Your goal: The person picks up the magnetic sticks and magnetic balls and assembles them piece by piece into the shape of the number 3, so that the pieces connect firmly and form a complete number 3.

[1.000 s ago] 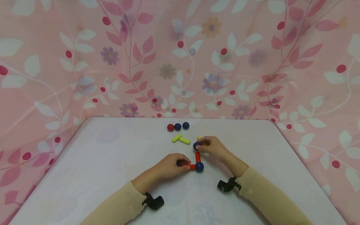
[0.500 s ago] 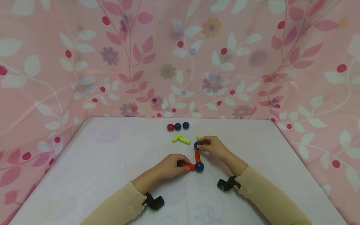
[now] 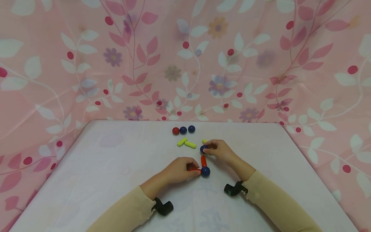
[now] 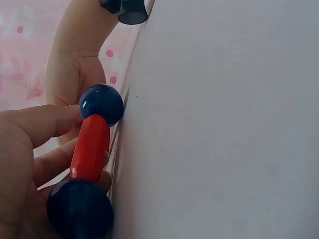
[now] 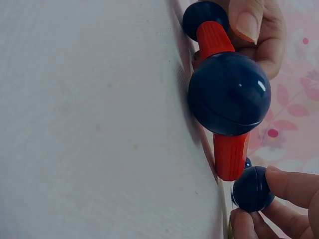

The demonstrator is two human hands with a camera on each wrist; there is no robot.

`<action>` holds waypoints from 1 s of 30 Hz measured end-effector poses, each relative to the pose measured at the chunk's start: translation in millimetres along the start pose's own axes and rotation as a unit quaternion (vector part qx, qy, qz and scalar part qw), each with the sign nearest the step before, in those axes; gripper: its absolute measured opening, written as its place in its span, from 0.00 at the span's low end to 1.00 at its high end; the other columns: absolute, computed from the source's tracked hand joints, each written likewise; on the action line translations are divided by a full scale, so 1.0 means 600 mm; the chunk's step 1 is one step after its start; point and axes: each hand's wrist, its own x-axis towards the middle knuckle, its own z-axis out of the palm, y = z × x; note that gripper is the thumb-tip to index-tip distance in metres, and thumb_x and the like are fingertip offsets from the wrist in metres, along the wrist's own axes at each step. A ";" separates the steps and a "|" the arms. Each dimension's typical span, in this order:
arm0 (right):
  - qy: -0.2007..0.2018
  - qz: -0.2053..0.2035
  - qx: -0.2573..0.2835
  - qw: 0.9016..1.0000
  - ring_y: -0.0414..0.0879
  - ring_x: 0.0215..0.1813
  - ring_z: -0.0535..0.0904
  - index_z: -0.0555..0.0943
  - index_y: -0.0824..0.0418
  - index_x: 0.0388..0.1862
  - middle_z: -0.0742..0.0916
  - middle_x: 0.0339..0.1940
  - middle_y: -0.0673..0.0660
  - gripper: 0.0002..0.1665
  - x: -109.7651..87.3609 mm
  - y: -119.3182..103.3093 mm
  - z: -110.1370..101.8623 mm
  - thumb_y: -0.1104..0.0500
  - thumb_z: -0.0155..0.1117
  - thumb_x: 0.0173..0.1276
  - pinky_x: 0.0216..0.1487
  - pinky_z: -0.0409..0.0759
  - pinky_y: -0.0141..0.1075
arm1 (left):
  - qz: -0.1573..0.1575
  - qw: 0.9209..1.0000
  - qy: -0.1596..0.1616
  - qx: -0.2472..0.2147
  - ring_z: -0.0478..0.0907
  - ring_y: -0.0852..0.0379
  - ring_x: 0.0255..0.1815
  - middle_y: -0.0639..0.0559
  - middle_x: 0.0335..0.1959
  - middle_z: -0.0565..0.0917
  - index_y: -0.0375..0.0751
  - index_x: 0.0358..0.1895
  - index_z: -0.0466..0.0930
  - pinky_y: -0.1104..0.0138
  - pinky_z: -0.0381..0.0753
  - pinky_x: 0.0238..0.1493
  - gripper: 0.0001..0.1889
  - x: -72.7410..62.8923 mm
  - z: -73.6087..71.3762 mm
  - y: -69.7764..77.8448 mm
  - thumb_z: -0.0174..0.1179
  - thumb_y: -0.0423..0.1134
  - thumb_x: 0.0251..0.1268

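Observation:
Two red rods meet at a blue ball (image 3: 205, 171) in a corner shape on the white table. My left hand (image 3: 181, 170) holds the left-hand red rod (image 4: 89, 149), its thumb reaching the corner ball and other fingers behind the rod. That rod's outer end carries another blue ball (image 4: 79, 209), hidden by the hand in the head view. From the corner, the second red rod (image 3: 204, 161) points away from me. Just beyond its far end, my right hand (image 3: 220, 150) pinches a blue ball (image 5: 253, 189) between thumb and fingers.
Behind the hands lie two yellow-green rods (image 3: 190, 145), with a third yellow-green rod (image 3: 204, 141) partly hidden by the right hand. Farther back sit a red ball (image 3: 175, 130) and two blue balls (image 3: 183, 130) in a row. A pink floral cloth (image 3: 185, 64) hangs behind the table.
My left hand has slid right along the rod, bringing its thumb up to the corner ball. The ball in my right hand has shifted slightly away from the second rod.

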 end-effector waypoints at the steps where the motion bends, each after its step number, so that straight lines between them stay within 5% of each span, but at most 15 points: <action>1: 0.000 -0.001 0.000 1.000 0.47 0.46 0.81 0.82 0.65 0.56 0.87 0.49 0.60 0.22 0.001 0.001 0.000 0.57 0.71 0.68 0.41 0.76 0.37 | -0.004 1.000 0.001 0.002 0.77 0.63 0.34 0.65 0.31 0.81 0.56 0.42 0.84 0.69 0.77 0.38 0.08 0.001 0.001 0.002 0.67 0.52 0.66; 30: -0.003 -0.003 0.010 1.000 0.47 0.48 0.81 0.83 0.63 0.55 0.88 0.47 0.57 0.20 -0.001 0.002 0.001 0.57 0.71 0.67 0.43 0.76 0.37 | -0.036 0.996 0.061 0.052 0.75 0.64 0.29 0.67 0.25 0.80 0.55 0.34 0.85 0.68 0.74 0.33 0.12 0.016 0.026 0.038 0.72 0.56 0.57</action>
